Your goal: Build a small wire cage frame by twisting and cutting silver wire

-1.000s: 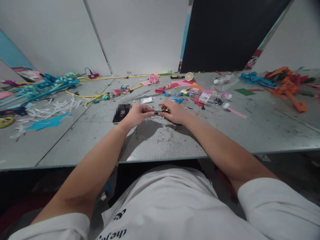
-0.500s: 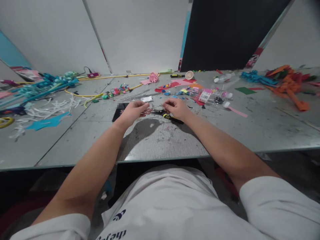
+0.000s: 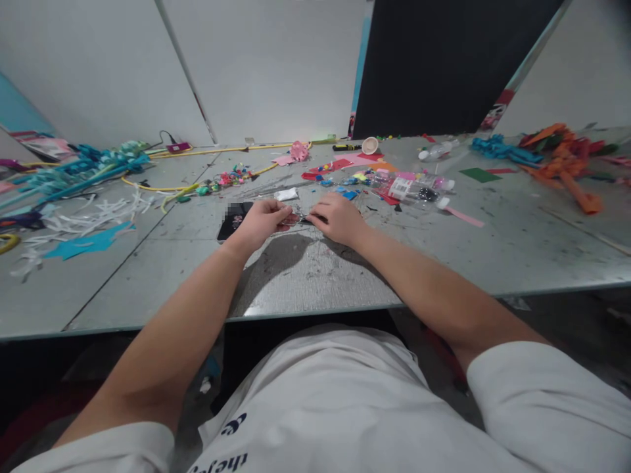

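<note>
My left hand is closed in a pinch, with a thin, shiny, wire-like strand at its fingertips. Just right of it, my right hand is curled down close to the table, fingertips together almost at the strand. What those fingers hold, if anything, is hidden. A dark tip of the pliers shows by the right fingertips; the hand covers the rest. Under and beside my left wrist lies a dark phone. Behind the hands is a small white packet.
Clear plastic bottles lie to the right, near orange strips. Coloured beads and paper scraps spread along the back. White strips and a blue paper piece lie left. The table's front edge is close to my body.
My right hand has moved left and down toward my left hand and now covers the black-and-yellow pliers handles. My left hand keeps its pinch. The view has shifted slightly.
</note>
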Demonstrator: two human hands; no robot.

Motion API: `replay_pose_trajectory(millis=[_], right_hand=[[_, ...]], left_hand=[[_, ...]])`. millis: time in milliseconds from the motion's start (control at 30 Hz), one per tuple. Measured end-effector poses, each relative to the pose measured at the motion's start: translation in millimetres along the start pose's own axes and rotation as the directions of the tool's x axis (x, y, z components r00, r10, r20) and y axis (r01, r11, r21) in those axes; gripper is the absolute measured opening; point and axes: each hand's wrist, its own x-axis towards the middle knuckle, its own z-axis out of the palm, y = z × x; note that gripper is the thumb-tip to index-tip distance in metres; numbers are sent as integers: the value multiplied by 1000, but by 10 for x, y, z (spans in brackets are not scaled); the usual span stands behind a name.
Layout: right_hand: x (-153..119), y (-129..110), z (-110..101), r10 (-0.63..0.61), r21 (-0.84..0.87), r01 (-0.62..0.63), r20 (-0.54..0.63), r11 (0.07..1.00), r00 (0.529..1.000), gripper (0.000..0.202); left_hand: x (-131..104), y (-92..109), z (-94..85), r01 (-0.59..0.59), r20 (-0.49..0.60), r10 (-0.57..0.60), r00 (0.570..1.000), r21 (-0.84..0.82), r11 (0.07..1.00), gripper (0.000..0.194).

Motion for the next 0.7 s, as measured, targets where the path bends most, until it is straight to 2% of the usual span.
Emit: replay_pose_trajectory(millis=[267,500,700], right_hand=[[6,2,-12,-32,-58,30,-29,998,999,32],[2,18,28,-60,52,59,8,997,998,21],[36,9,36,-27,144,22,32,989,999,18]], left_hand=[[-9,2,-9,-84,7,84,996,-4,996,21],[-18,0,-17,-148,45,145,988,87,985,12],[9,13,-15,-204,29,202,979,135,970,16]])
